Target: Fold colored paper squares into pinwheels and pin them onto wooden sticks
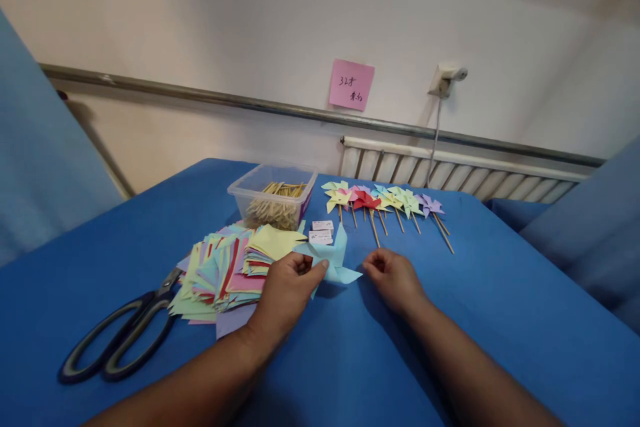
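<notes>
scissors left | stick tub behind paper stack | finished pinwheels | pink note on wall

Single head-worn view, looking forward and down from the person's seat. Blue table fills the near and middle field, forearms entering at the bottom edge. Wall and radiator stand close behind.

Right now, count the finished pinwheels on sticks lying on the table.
About 7, though they overlap, so some may be hidden. The finished pinwheels lie in one row at the table's far edge, right of the plastic box, running from yellow at the left to purple at the right.
</notes>
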`<state>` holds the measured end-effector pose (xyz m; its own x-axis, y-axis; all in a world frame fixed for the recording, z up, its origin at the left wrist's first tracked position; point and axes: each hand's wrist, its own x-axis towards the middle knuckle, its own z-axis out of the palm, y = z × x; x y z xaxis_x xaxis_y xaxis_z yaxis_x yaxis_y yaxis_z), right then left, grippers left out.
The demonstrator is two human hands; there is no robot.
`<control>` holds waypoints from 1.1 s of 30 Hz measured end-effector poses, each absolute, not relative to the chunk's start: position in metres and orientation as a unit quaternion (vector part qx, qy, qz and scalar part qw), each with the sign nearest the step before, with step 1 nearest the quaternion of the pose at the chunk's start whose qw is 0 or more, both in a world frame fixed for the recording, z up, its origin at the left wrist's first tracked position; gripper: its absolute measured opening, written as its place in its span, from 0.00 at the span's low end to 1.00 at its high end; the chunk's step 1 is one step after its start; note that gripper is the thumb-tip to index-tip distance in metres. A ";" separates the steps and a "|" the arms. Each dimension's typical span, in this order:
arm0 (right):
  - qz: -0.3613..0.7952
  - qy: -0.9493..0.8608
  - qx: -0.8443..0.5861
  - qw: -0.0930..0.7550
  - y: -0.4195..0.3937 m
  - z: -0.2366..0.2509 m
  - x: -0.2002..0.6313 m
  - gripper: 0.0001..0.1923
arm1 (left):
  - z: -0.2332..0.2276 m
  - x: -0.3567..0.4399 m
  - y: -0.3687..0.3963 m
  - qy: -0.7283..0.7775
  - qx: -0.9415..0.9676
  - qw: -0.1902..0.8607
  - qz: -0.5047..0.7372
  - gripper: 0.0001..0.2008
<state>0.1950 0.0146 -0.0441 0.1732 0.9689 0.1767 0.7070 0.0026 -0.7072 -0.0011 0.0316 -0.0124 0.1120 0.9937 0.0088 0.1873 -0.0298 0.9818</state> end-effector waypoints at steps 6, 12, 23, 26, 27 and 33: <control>0.311 -0.532 -0.588 0.524 -0.016 -0.011 0.163 0.08 | -0.006 0.001 0.028 0.529 0.627 0.386 0.422 0.13; 0.320 -0.526 -0.573 0.541 -0.029 -0.011 0.127 0.05 | -0.007 0.003 0.022 0.507 0.647 0.397 0.409 0.11; 0.330 -0.500 -0.571 0.561 -0.026 -0.016 0.137 0.06 | -0.003 0.003 0.018 0.500 0.636 0.429 0.402 0.16; 0.321 -0.508 -0.572 0.558 -0.027 -0.017 0.138 0.06 | -0.003 0.003 0.017 0.487 0.642 0.437 0.401 0.15; 0.321 -0.509 -0.573 0.557 -0.027 -0.018 0.138 0.06 | -0.004 0.003 0.018 0.480 0.644 0.444 0.398 0.14; 0.330 -0.509 -0.575 0.549 -0.028 -0.017 0.142 0.07 | -0.006 0.004 0.019 0.456 0.638 0.479 0.393 0.08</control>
